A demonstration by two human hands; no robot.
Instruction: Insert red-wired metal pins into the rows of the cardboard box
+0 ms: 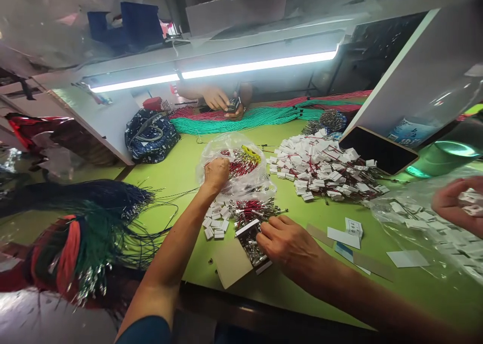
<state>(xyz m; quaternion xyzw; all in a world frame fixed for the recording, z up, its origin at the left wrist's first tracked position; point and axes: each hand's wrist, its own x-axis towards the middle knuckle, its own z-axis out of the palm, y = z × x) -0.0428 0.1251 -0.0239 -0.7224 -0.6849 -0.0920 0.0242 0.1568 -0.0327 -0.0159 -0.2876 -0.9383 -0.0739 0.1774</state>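
Observation:
My left hand (217, 173) is closed at the left rim of a clear plastic bag (211, 145) of short red wires with metal ends (243, 165). Its fingertips are hidden, so what they grip does not show. My right hand (277, 238) has its fingers curled together above an open cardboard box (233, 263) of small metal parts (252, 248); anything pinched there is too small to make out. More red wires (251, 210) lie between my hands, beside a small pile of white plastic connector housings (217, 221).
A large heap of white housings on wires (320, 165) lies at right, near a phone (379, 150). A co-worker's hand (460, 203) is over a bag of housings (441, 233). Across the table, another person's hands (217, 98) hold a dark object. Wire bundles (109, 198) hang at left.

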